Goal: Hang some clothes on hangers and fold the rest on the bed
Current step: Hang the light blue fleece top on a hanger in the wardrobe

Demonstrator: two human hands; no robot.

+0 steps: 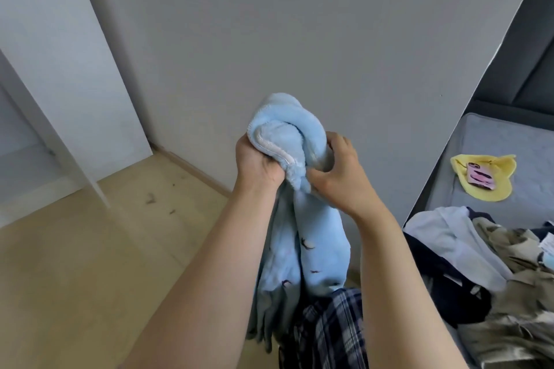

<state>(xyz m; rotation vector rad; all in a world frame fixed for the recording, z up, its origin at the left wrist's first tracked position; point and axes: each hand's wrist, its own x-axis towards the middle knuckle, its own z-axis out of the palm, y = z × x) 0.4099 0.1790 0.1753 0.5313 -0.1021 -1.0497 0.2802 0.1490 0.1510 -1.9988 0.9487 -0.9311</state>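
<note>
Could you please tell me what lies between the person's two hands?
In the head view, the bunched top of the light-blue fleece garment lies there; the left hand and right hand both grip it.

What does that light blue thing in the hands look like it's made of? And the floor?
The blue garment looks like soft fleece or plush: a fuzzy, matte nap, thick rounded folds where the left hand and right hand bunch it, and a pale stitched hem. The floor looks like pale wood or wood-look laminate, smooth with a faint sheen; I cannot tell which.
</note>
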